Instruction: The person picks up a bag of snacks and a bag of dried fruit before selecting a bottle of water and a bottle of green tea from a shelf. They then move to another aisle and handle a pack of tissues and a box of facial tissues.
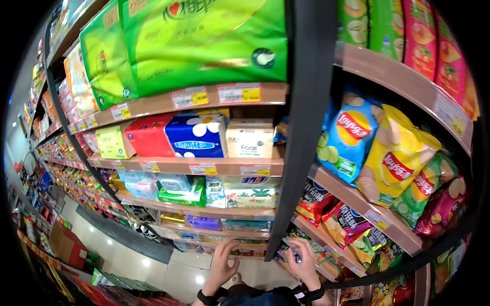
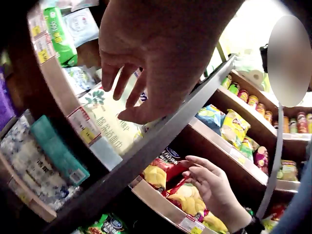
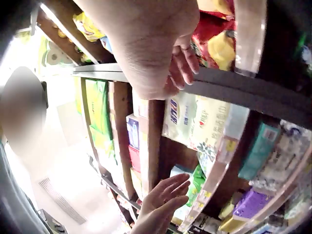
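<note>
My left hand (image 1: 223, 263) is raised in front of the lower shelves with its fingers loosely bent and nothing in them. In the left wrist view, the same hand (image 2: 151, 63) overlaps a pale pack of face tissues (image 2: 109, 119). Across the dark shelf post (image 1: 306, 112), my right hand (image 1: 303, 260) is held up before the lower snack shelves, its fingers loosely bent and holding nothing. Bags of chips (image 2: 187, 197) lie behind that hand in the left wrist view. The right wrist view shows the left hand (image 3: 163, 202) with fingers extended, beside a green pack (image 3: 196, 185).
Big green tissue packs (image 1: 204, 46) fill the upper left shelf, above red and blue tissue boxes (image 1: 199, 135). Blue and yellow chip bags (image 1: 395, 158) lean on the right shelf. A tiled aisle floor (image 1: 178, 275) runs below, with a cardboard box (image 1: 68, 245) at left.
</note>
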`<state>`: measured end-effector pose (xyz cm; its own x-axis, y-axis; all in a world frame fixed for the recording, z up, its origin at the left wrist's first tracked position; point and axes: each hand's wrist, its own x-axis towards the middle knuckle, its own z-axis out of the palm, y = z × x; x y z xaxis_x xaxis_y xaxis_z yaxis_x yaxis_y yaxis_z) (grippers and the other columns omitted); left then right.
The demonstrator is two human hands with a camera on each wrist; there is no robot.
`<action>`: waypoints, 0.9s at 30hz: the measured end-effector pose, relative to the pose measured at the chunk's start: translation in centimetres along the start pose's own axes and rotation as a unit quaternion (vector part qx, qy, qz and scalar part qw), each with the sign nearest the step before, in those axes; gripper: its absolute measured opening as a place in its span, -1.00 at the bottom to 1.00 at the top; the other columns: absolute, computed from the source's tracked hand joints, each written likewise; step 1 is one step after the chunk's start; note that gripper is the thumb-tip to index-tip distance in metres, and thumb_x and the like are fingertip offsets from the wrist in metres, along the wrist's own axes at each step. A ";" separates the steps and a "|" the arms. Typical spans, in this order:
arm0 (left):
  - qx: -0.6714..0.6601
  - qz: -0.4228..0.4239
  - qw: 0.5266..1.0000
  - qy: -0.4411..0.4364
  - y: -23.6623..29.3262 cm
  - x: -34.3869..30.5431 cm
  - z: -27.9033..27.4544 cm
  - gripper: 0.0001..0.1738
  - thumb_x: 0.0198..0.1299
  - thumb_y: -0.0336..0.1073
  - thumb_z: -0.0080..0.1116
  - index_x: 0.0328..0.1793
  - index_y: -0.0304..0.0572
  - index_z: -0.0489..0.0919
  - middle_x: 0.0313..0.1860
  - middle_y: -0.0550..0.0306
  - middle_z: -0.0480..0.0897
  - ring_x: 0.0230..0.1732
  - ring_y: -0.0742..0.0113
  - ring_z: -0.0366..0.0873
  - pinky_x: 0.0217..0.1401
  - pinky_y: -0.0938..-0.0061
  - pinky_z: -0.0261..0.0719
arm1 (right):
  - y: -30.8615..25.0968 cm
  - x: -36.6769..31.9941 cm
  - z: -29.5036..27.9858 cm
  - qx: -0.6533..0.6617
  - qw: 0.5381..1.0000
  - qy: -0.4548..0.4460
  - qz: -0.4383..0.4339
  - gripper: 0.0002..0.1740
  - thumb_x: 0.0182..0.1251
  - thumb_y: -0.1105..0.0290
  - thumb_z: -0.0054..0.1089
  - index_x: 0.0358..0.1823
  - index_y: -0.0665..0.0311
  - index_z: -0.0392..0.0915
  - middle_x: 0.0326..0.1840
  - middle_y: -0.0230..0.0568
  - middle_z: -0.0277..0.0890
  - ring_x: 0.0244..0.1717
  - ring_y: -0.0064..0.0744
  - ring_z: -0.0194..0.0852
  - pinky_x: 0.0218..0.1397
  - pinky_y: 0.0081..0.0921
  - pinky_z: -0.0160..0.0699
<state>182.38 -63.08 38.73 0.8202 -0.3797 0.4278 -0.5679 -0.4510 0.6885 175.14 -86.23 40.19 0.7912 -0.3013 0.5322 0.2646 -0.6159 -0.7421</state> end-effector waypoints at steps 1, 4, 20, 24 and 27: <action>0.023 0.038 0.999 0.009 0.3 1.2 -0.6 -0.48 -0.14 -0.58 0.13 0.08 -0.23 0.45 0.18 -0.06 0.40 0.26 -0.10 0.30 0.27 0.21 0.32 | -0.4 1.0 -0.9 -0.042 0.997 0.038 -0.057 -0.70 0.04 0.63 0.15 -0.13 0.30 0.51 -0.14 -0.11 0.50 -0.11 -0.18 0.48 -0.02 -0.38 0.44; 0.053 0.119 0.991 0.035 3.0 5.5 -3.2 -0.52 -0.13 -0.62 0.10 0.03 -0.23 0.49 0.18 -0.05 0.41 0.31 -0.09 0.26 0.32 0.16 0.27 | -2.1 4.4 -3.6 -0.115 0.972 0.137 -0.152 -0.68 -0.02 0.64 0.13 -0.16 0.30 0.52 -0.10 -0.13 0.51 -0.06 -0.10 0.46 0.07 -0.24 0.39; 0.234 0.355 0.903 0.066 9.4 24.0 -9.6 -0.39 -0.10 -0.45 0.23 0.18 -0.27 0.36 0.15 -0.10 0.41 0.25 -0.11 0.30 0.31 0.16 0.26 | -0.9 9.7 -5.9 -0.497 0.795 0.336 -0.090 -0.43 0.03 0.37 0.23 0.17 0.00 0.41 0.16 -0.45 0.29 0.25 -0.43 0.12 0.37 -0.31 -0.21; 0.339 0.380 0.860 0.017 10.0 25.1 -9.7 -0.37 -0.06 -0.28 0.28 0.18 -0.29 0.36 0.14 -0.09 0.40 0.27 -0.12 0.21 0.35 0.12 0.16 | 1.6 10.5 -4.8 -0.517 0.756 0.390 -0.094 -0.40 -0.05 0.41 0.28 0.13 -0.07 0.39 0.13 -0.48 0.25 0.23 -0.43 0.08 0.37 -0.26 -0.25; 0.393 0.398 0.829 -0.012 10.3 26.0 -10.2 -0.32 -0.04 -0.15 0.29 0.19 -0.29 0.35 0.12 -0.09 0.40 0.23 -0.08 0.23 0.35 0.08 0.10 | 2.1 10.9 -4.0 -0.497 0.758 0.417 -0.075 -0.35 -0.12 0.46 0.27 0.12 -0.07 0.38 0.11 -0.49 0.24 0.22 -0.43 0.09 0.33 -0.26 -0.22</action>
<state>198.59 -69.38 62.91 0.1677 -0.8215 0.5450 -0.8061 -0.4325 -0.4038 182.11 -93.66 46.06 0.0602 -0.2739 0.9599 -0.5560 -0.8078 -0.1957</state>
